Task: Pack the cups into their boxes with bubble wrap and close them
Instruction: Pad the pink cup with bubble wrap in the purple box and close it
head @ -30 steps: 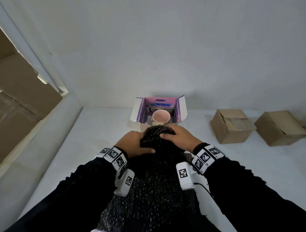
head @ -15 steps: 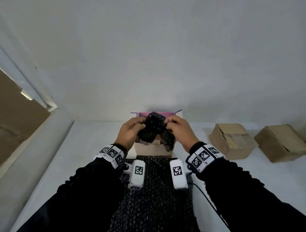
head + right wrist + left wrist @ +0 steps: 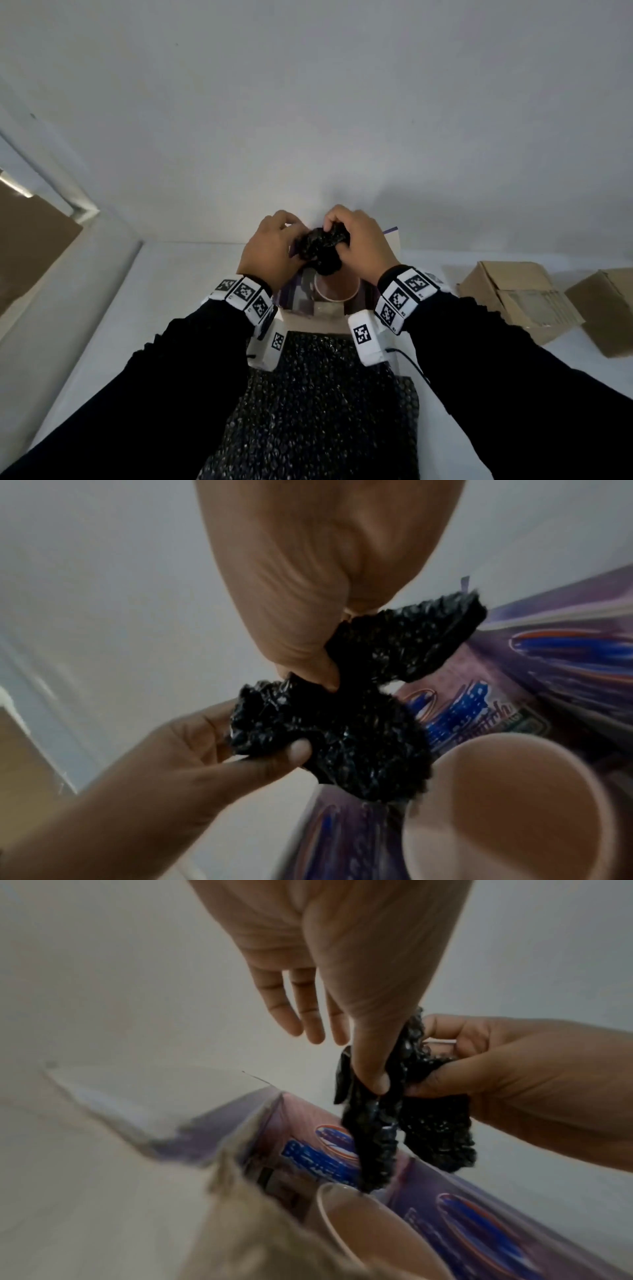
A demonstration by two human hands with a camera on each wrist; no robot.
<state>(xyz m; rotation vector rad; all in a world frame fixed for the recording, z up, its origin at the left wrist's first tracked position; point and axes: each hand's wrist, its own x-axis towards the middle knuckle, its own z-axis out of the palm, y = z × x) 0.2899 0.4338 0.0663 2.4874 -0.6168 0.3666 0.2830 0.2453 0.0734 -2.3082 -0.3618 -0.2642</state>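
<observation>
I see the purple box (image 3: 393,240) mid-frame with the pink cup (image 3: 337,291) inside. Above the cup, my left hand (image 3: 270,250) and right hand (image 3: 363,246) pinch a black bubble wrap wad (image 3: 320,245) between them.

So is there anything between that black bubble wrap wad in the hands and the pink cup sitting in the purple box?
Nothing visible. The left hand and right hand hold the crumpled black bubble wrap wad right above the open pink cup in the purple printed box; the box flaps stand open and the cup's mouth is uncovered.
</observation>
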